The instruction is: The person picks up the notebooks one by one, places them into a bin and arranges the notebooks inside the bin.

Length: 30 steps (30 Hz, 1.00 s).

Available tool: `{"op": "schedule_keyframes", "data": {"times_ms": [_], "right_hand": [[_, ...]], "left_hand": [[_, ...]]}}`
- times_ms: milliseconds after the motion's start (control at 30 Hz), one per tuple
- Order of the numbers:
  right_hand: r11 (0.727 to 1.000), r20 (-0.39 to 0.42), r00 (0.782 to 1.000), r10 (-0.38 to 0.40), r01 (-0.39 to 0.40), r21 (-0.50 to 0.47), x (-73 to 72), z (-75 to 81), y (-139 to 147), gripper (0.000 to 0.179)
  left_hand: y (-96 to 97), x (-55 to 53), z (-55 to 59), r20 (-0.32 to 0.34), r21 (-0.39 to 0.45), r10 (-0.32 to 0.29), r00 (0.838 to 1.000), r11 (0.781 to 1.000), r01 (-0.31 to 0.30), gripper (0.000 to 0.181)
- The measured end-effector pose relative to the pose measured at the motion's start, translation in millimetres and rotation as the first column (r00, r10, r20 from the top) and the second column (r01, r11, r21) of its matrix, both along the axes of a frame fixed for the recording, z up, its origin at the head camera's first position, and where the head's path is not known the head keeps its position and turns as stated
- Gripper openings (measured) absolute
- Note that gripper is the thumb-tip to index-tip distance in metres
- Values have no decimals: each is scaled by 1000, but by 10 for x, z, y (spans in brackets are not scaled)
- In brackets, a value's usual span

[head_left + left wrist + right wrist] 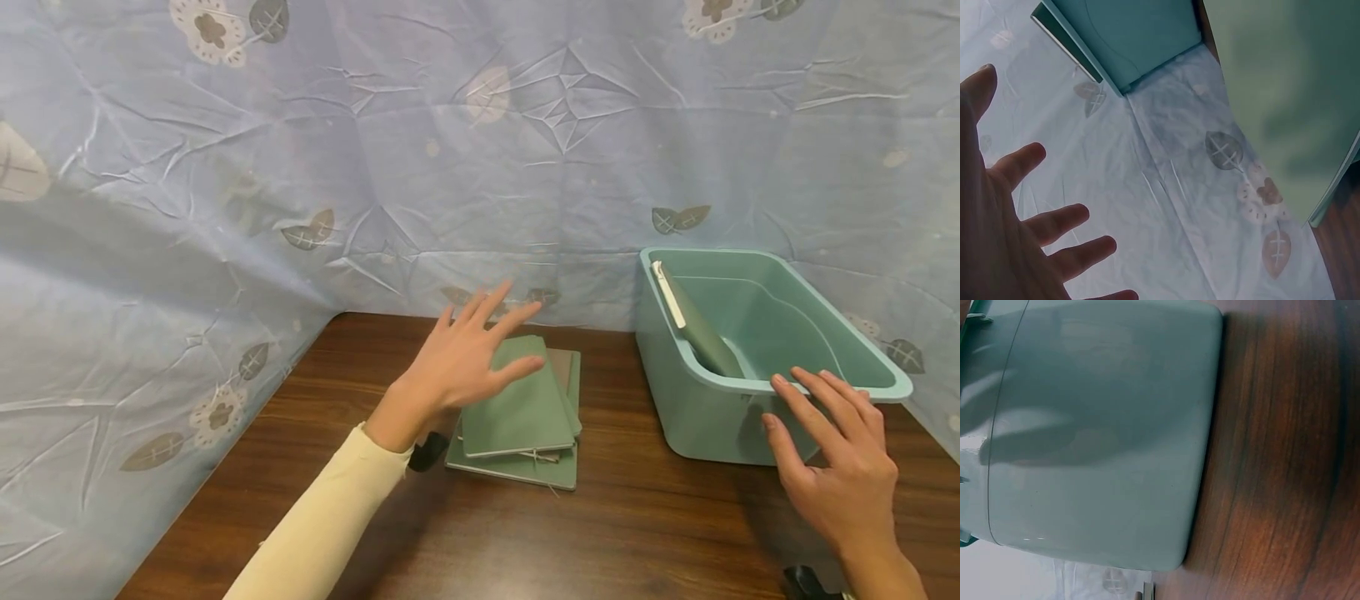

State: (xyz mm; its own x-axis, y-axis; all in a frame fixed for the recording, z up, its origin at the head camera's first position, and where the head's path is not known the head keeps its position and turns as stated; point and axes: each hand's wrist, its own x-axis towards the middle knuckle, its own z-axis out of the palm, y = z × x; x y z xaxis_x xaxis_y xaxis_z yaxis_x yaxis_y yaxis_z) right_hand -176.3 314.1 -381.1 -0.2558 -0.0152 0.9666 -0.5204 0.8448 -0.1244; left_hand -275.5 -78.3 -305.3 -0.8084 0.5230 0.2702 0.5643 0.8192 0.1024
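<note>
My left hand (461, 354) hovers with spread fingers over a stack of green notebooks (517, 408). The covers lie slightly askew on one another, and a grey-brown one shows between them. Seen from the left wrist, the fingers (1057, 224) reach out with nothing in them, and a green cover (1297, 94) fills the right side. My right hand (843, 454) is at the near rim of a teal plastic bin (678, 417), its fingers extended over the edge; whether they touch it is unclear. A green notebook (697, 325) leans inside against the bin's left wall.
The dark wood table (615, 525) runs under the stack and the bin. A pale blue flowered cloth (480, 183) hangs behind and along the left side, close to the bin's back. The bin's front wall (1097, 437) stands upright on the tabletop.
</note>
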Motion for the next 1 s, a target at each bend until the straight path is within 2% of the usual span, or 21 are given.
{"op": "schedule_keyframes", "data": {"times_ms": [267, 467, 733, 1000], "right_hand": [[1000, 25, 999, -20, 19, 15, 2, -8, 13, 46], [1000, 22, 1000, -19, 18, 22, -4, -8, 19, 46], [1000, 28, 1000, -10, 10, -2, 2, -7, 17, 45], [1000, 22, 1000, -7, 7, -5, 3, -2, 6, 45]], "left_hand": [[-47, 66, -72, -1, 15, -6, 1000, 1000, 6, 71], [-57, 98, -148, 6, 29, 10, 1000, 1000, -11, 70], [-19, 141, -306, 61, 65, 6, 998, 998, -10, 69], [-16, 171, -468, 136, 34, -7, 991, 999, 2, 71]]}}
